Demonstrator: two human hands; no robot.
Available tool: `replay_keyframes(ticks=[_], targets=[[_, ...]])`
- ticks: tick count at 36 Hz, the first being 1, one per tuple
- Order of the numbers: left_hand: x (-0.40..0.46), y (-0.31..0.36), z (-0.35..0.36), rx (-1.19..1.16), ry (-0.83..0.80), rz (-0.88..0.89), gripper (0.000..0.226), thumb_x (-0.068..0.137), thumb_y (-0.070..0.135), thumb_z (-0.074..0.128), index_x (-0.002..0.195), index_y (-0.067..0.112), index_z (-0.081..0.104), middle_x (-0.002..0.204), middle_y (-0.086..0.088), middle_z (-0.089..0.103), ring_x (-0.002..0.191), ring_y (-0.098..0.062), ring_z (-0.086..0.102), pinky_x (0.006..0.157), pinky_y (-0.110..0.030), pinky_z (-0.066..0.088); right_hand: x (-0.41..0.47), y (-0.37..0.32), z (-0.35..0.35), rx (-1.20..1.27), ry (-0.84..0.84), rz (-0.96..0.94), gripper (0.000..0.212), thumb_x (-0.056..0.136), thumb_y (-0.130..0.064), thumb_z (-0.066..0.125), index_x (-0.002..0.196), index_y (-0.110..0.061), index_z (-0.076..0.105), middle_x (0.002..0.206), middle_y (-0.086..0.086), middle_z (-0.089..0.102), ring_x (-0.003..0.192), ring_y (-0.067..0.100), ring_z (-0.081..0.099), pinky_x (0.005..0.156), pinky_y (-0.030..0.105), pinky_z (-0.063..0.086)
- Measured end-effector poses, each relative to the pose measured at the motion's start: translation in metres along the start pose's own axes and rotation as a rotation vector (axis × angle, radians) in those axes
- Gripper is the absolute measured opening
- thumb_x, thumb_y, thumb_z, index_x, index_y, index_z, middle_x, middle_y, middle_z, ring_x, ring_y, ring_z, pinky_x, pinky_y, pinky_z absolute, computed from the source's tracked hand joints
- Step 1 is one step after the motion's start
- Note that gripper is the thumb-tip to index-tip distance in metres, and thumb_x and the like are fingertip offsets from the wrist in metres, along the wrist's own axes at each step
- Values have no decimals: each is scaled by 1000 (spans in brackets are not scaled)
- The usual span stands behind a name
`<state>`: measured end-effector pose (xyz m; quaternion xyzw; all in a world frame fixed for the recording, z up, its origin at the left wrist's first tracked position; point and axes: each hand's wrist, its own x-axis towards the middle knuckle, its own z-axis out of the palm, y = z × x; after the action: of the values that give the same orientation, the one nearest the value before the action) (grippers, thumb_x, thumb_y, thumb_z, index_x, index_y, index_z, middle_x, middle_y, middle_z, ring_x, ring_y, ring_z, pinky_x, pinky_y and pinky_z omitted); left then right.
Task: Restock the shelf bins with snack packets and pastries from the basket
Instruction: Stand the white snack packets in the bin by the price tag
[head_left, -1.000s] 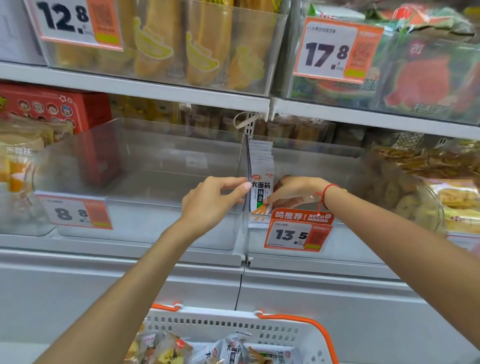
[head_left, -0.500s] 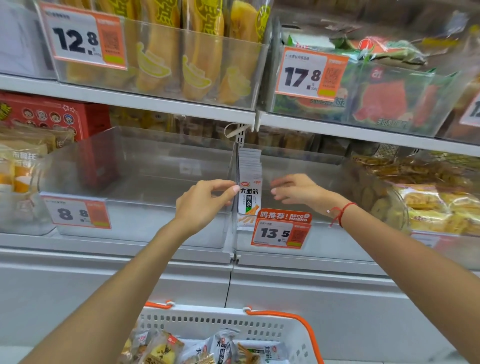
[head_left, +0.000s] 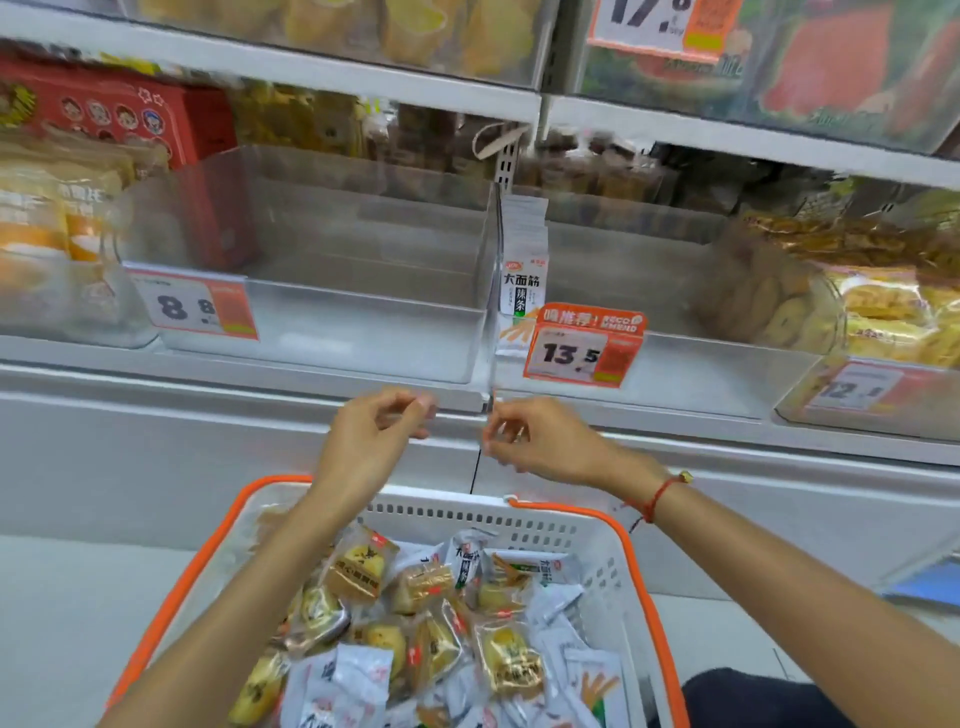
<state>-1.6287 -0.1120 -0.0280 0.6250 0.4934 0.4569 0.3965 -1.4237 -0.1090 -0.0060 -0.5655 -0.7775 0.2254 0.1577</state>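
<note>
Hovering: your left hand (head_left: 374, 441) and right hand (head_left: 540, 441) hang side by side in front of the shelf edge, above the basket (head_left: 613, 561), neither touching a packet.
Left grip: your fingers are loosely curled with the tips near the thumb; nothing sits in them.
Right grip: your fingers are curled loosely too, and hold nothing that shows; a red string bracelet (head_left: 657, 499) circles that wrist.
Snack packets: a row of white packets (head_left: 522, 270) stands upright at the left end of the right bin (head_left: 701, 374), just above the 13.5 price tag (head_left: 576, 351).
Left bin (head_left: 363, 322): clear plastic, with an 8.8 tag (head_left: 195, 306) on its front.
Basket load: white packets (head_left: 358, 680) and wrapped yellow pastries (head_left: 358, 569) lie heaped together inside the orange-rimmed basket below your forearms.
</note>
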Motion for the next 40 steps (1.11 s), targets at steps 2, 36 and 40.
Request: replay_keyframes(ticks=[2,36,40], targets=[[-10,-27,-6,66,-88,-113,11,94,29,59,87,33,68,89,13,72,79,-4,69,74,-31,51,-2,14,30,3,-142,71,7,90,-20,64,93,-18,70,81,0,69,58,-1,57,65,25,51],[-46,-128,-27,344,-719,-515,32,79,24,78,100,21,55,104,2,67,90,-4,62,70,-10,46,-22,11,160,445,-359,301,10,100,-22,47,102,-15,54,109,14,67,89,24,63,71,31,51],[-47,-117,-21,191,-686,-477,19,88,25,68,105,22,61,105,7,69,93,-2,65,78,-11,48,-22,11,133,595,-279,305,13,100,-24,47,102,-17,58,103,7,73,76,12,66,60,22,46]])
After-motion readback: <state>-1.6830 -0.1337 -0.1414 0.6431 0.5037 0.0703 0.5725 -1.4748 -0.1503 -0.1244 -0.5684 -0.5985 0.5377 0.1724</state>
